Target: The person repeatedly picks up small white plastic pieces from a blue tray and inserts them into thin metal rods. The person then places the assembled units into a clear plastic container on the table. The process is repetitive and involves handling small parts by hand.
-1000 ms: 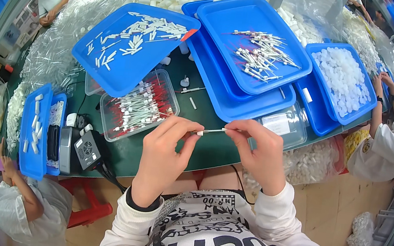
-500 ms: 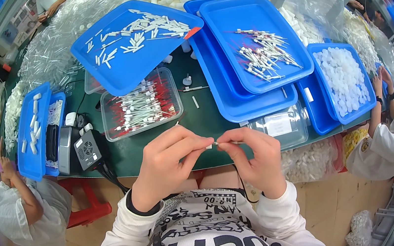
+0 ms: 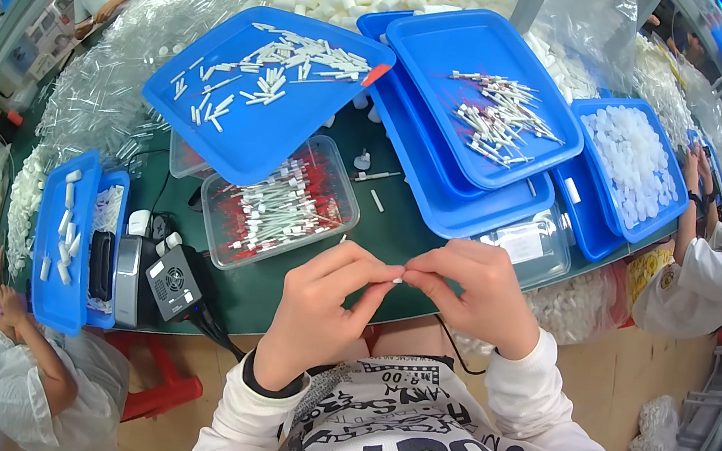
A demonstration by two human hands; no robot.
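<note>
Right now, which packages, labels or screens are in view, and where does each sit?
Clear box: middle of the bench, rectangular, filled with white sticks with red ends.
Clear lidded box: beyond the right hand, with a white rectangular label on its lid.
Plastic bags: far left of the bench, clear, full of small tubes.
Screens: none I can make out.

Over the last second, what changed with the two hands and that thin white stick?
The left hand and right hand drew together until their fingertips meet. A second ago a long white stick spanned the gap between them; now only a small white piece shows at the pinch, the rest hidden or pushed in. The blue trays and the clear box of sticks stayed put.
</note>
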